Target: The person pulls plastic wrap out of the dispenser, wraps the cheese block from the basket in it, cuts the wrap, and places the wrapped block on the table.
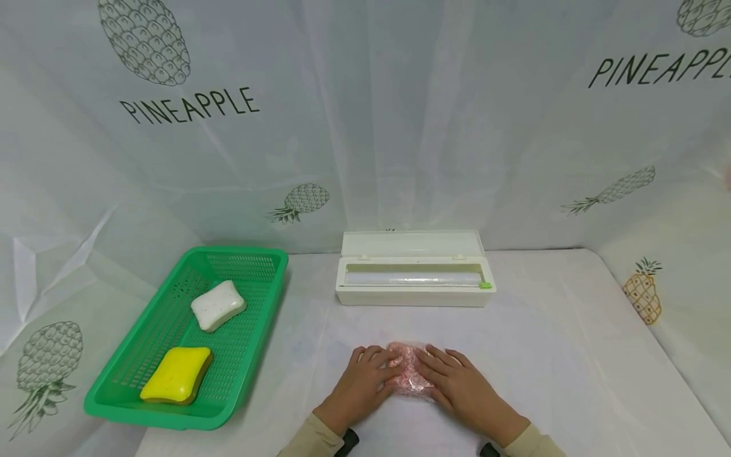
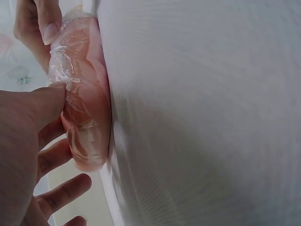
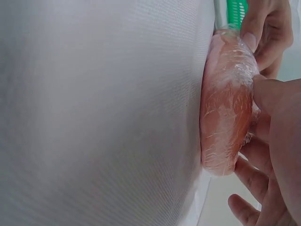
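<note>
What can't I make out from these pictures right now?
Head view: both side edges of the pink wrapped bundle, partly under the left hand and right hand.
Both wrist views: the bundle's underside, hidden against the white cloth.
Head view: the lower part of the clear roll, hidden by the front of the white box.
Right wrist view: most of the green basket, cut off by the top edge.
</note>
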`<state>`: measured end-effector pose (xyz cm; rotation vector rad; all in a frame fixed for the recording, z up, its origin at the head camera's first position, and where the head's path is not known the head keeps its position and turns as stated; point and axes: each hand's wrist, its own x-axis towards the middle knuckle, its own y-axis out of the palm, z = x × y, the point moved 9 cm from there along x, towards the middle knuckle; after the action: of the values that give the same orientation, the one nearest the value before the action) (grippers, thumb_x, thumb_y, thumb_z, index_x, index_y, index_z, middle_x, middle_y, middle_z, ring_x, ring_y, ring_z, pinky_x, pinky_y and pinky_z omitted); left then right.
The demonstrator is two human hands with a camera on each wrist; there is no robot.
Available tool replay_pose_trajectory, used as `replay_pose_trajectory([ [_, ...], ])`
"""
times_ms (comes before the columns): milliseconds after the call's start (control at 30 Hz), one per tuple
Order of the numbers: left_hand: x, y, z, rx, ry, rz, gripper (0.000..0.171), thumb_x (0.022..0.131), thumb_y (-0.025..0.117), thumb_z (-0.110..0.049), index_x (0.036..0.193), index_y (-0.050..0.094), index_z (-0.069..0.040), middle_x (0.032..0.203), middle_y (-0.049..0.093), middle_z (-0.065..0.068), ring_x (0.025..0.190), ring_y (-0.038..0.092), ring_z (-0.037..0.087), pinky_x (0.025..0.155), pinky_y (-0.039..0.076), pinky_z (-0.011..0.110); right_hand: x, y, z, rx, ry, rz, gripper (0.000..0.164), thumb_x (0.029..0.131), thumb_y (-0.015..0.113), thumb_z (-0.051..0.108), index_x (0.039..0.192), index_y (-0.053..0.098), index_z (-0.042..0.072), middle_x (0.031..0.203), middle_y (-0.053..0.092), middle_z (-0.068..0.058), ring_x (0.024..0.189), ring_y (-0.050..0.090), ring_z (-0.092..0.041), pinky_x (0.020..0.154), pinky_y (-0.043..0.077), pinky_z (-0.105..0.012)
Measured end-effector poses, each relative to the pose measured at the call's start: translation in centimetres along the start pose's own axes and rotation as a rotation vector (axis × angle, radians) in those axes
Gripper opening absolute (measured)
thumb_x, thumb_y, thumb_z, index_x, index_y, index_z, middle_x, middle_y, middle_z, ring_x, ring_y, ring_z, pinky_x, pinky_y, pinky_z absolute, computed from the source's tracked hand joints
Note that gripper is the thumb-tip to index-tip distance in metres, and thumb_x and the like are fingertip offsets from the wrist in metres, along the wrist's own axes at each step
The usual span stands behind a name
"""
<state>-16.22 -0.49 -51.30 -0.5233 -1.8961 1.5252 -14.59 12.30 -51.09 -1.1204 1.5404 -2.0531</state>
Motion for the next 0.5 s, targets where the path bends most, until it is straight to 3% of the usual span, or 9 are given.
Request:
replay_pose_trajectory([
  [500, -0.03, 0.49, 0.0, -0.006, -0.011, 0.0, 0.03, 0.088, 0.061, -0.038, 0.117, 0.065, -0.031, 0.13, 0.05, -0.008, 0.115, 0.043, 0.014, 0.091, 0.033, 0.04, 0.08, 0.17, 0.13, -0.004, 0.009, 0.013, 0.046, 0.087, 0.059, 0.033, 0.127, 0.058, 0.011, 0.136, 0.049, -0.004, 0.124, 0.044, -0.027, 0.094, 0.034, -0.047],
])
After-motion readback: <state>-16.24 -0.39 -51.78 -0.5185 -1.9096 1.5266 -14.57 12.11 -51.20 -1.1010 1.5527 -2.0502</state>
